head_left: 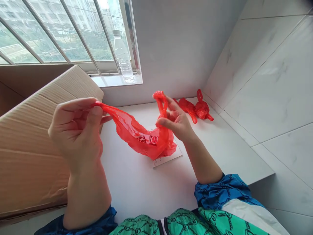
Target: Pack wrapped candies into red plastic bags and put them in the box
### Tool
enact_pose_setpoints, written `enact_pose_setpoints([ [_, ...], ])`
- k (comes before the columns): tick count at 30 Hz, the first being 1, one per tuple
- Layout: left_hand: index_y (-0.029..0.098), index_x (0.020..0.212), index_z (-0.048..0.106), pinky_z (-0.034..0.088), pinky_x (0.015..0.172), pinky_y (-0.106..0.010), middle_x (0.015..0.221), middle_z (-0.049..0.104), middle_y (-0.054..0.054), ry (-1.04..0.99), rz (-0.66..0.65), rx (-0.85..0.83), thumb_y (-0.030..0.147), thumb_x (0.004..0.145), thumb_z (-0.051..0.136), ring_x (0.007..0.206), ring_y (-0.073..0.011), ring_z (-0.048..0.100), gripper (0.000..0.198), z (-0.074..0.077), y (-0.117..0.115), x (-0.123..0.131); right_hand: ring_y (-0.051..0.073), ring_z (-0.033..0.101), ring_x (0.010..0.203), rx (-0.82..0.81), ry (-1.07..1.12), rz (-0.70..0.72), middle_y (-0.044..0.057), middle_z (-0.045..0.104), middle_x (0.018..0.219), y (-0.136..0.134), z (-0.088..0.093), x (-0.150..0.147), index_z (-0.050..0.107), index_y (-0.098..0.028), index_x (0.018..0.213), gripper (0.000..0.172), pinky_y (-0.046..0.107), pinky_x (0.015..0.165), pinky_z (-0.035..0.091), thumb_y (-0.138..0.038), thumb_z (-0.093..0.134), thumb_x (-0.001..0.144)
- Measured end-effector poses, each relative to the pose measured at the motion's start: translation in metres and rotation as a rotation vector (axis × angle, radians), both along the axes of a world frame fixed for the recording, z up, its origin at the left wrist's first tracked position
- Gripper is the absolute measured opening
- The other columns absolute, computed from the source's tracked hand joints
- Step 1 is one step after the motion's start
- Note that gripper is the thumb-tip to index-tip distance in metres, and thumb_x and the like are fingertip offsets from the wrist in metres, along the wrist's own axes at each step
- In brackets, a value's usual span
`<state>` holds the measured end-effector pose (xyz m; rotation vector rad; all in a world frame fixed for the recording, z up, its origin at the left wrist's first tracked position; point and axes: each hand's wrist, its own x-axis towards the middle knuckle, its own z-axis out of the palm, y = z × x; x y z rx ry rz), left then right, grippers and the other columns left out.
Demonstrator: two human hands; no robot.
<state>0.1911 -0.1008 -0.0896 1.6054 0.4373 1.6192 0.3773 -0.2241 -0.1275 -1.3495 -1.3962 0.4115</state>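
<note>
Both the left hand [75, 130] and right hand [174, 120] are pinching a red bag [144, 137] over the white surface [137, 186]; a window [61, 32] is showing upper left, tiled wall [269, 81] right.

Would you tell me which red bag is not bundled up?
The bag stretched between left hand and right hand; two bundled bags lie by the wall.

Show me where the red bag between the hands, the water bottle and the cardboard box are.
red bag [143, 137]: head view, on its sagging middle between the two hands.
water bottle [123, 55]: head view, on its clear body, at the window.
cardboard box [31, 143]: head view, on its ribbed side.
</note>
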Motion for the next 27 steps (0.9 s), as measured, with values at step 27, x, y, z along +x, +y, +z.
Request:
enact_pose_setpoints([
  [27,0.031,0.150,0.039,0.057,0.074,-0.036,0.089,0.070,-0.006,0.949,-1.207,-0.326,0.040,0.092,0.060,0.077,-0.0213,0.069,0.062,0.002,-0.001,-0.022,0.013,0.067,0.095,-0.035,0.022,0.792,0.004,0.070,0.102,-0.035,0.012,-0.026,0.072,-0.021,0.098,0.012,0.024,0.086,0.056,-0.026,0.061,0.095],
])
